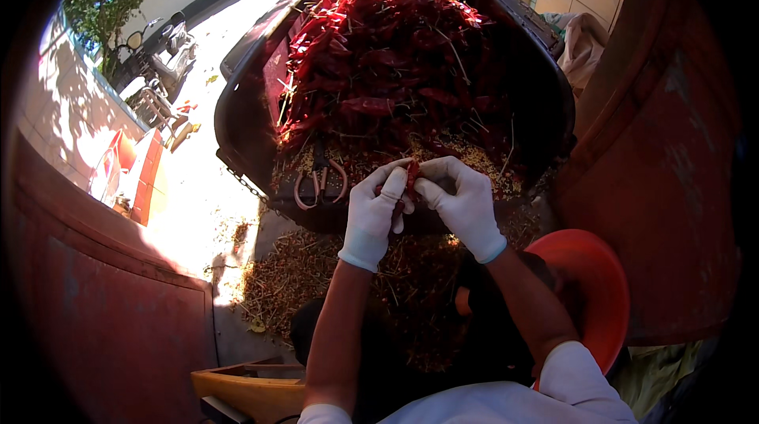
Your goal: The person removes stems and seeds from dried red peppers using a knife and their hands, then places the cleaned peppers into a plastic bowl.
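Both hands wear white gloves and meet over the near edge of a dark metal cart bed [237, 120]. Between them is a dried red chili pepper [413, 179]. My left hand [375, 204] pinches it from the left, and my right hand [462, 201] grips it from the right, fingertips closed. A large heap of dried red chilies [387, 68] fills the cart beyond my hands. Scissors [320, 180] with loop handles lie just left of my left hand, among loose yellow seeds [470, 154] strewn along the cart's near end.
Stems and chili scraps [292, 282] litter the ground below the cart. An orange-red plastic basin [605, 297] stands by my right forearm, a wooden stool [245, 383] at lower left. Red metal doors [103, 305] flank both sides. A motorcycle [162, 60] is parked at far left.
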Tool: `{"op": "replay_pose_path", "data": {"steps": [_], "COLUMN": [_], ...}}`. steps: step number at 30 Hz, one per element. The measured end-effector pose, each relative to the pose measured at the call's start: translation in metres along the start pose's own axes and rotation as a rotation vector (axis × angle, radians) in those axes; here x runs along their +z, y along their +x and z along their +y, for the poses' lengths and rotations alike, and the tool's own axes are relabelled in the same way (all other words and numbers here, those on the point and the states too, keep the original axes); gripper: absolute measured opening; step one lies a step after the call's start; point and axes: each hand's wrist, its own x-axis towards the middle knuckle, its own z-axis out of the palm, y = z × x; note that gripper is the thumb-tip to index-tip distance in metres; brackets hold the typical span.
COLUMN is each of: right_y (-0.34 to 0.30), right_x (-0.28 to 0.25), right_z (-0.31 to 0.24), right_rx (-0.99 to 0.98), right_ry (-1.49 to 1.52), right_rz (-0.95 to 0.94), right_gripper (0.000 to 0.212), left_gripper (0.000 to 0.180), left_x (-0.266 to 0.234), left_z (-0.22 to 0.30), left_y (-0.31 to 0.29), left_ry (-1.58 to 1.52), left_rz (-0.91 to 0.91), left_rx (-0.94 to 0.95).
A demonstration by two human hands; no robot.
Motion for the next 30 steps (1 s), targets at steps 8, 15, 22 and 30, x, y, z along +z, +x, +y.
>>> {"op": "replay_pose_path", "data": {"steps": [8, 15, 22, 30], "right_y": [0.002, 0.002, 0.004, 0.004], "right_x": [-0.011, -0.008, 0.003, 0.0], "right_z": [-0.008, -0.008, -0.003, 0.003], "right_rx": [0.245, 0.314, -0.586, -0.444], "right_ry": [0.414, 0.454, -0.384, -0.478], "right_rz": [-0.096, -0.081, 0.126, 0.069], "right_gripper": [0.019, 0.022, 0.031, 0.025], "left_gripper": [0.037, 0.031, 0.025, 0.025], "left_x": [-0.003, 0.001, 0.006, -0.008], "left_z": [-0.004, -0.001, 0.004, -0.003], "left_y": [0.002, 0.0, -0.004, -0.002], "left_ry": [0.016, 0.053, 0.277, 0.552], "left_rz": [-0.04, 0.081, 0.17, 0.096], "left_rx": [0.011, 0.037, 0.084, 0.12]}}
